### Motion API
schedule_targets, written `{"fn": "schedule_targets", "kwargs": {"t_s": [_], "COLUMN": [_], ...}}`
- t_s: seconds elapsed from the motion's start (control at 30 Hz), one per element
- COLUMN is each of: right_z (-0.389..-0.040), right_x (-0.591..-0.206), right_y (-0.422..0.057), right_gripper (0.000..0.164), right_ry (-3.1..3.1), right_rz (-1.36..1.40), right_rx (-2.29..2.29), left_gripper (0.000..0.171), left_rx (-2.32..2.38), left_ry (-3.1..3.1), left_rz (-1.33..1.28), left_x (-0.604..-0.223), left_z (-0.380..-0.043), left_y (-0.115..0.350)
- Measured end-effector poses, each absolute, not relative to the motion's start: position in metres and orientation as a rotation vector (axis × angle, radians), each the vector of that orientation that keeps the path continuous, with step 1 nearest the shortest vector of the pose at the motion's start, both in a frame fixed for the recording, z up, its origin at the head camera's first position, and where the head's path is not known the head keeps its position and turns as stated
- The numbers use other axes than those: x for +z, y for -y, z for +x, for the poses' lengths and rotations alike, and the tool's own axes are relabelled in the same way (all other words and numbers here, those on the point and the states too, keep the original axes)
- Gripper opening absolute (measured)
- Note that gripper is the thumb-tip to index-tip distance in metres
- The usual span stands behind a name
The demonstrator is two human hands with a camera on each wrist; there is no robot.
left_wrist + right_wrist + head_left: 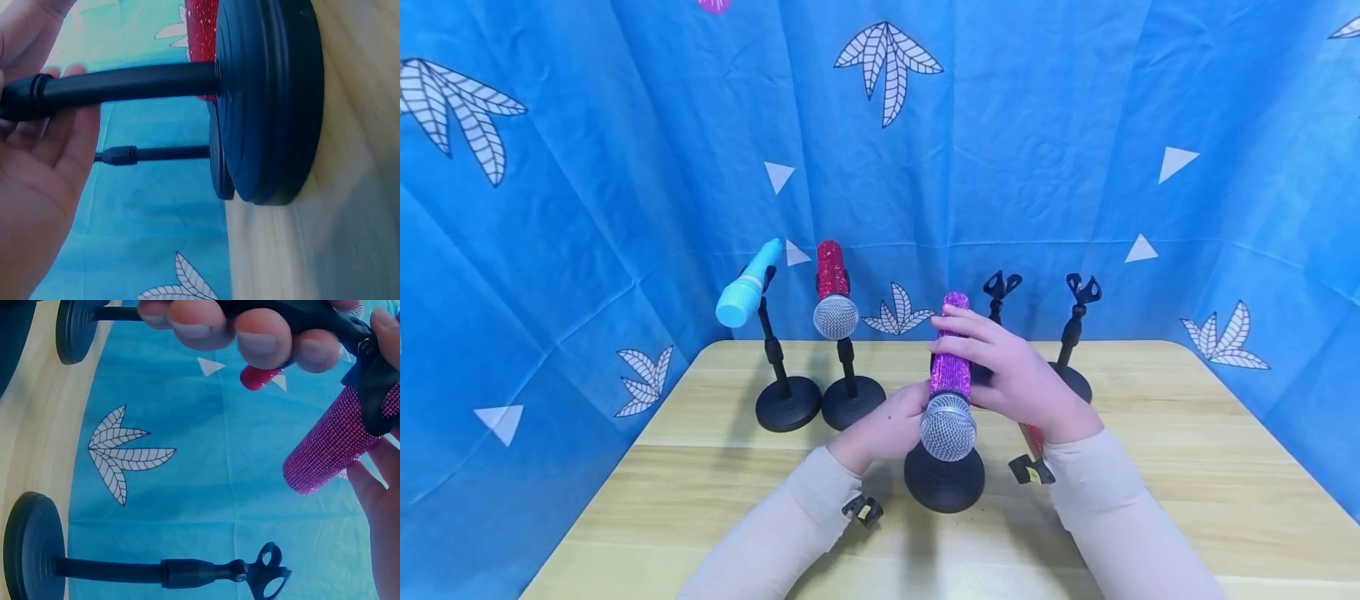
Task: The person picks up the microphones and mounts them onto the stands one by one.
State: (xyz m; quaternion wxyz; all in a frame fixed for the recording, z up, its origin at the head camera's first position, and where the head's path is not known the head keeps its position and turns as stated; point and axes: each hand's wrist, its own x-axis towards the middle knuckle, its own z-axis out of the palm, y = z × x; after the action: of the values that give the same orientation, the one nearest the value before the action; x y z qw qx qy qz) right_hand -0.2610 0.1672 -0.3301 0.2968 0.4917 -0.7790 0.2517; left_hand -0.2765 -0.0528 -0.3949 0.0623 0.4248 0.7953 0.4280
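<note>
A glittery purple microphone point(950, 375) with a silver mesh head sits in the clip point(374, 403) of a black desk stand, mesh end tilted towards me. My left hand point(887, 425) grips the stand's pole point(137, 87) below the clip, its fingers point(262, 347) wrapped round it in the right wrist view. The stand's round base point(944, 483) is close over the tabletop. My right hand point(1026, 375) holds the microphone's handle from the right, fingers over its top. In the right wrist view, that hand point(390, 512) is partly cut off at the edge.
At the back left, a light-blue microphone point(749, 287) and a red glittery microphone point(832, 271) rest in stands. Two stands with bare clips point(1002, 286) point(1083, 289) stand at the back right. A red glittery thing point(1033, 437) lies partly hidden beneath my right wrist. Blue cloth surrounds the wooden table point(1187, 467).
</note>
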Motion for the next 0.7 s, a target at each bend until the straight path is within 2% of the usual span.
{"fn": "schedule_targets", "kwargs": {"t_s": [0.13, 0.3, 0.57, 0.7], "right_z": [-0.262, -0.263, -0.265, -0.265], "right_x": [-0.331, -0.332, -0.334, -0.335], "right_y": [-0.167, -0.166, -0.164, -0.163], "right_gripper": [0.059, 0.057, 0.052, 0.052], "right_ry": [2.066, 2.063, 2.038, 2.034], "right_rz": [1.291, 1.276, 1.276, 1.279], "right_rx": [0.659, 0.664, 0.677, 0.675], "left_gripper": [0.044, 0.056, 0.051, 0.06], "left_rx": [1.356, 1.709, 1.961, 1.971], "left_ry": [-2.222, -1.753, -1.553, -1.691], "left_rz": [1.16, 0.95, 0.965, 0.997], "left_x": [-0.405, -0.422, -0.442, -0.442], "left_z": [-0.28, -0.282, -0.283, -0.281], "left_y": [0.057, 0.054, 0.039, 0.037]}}
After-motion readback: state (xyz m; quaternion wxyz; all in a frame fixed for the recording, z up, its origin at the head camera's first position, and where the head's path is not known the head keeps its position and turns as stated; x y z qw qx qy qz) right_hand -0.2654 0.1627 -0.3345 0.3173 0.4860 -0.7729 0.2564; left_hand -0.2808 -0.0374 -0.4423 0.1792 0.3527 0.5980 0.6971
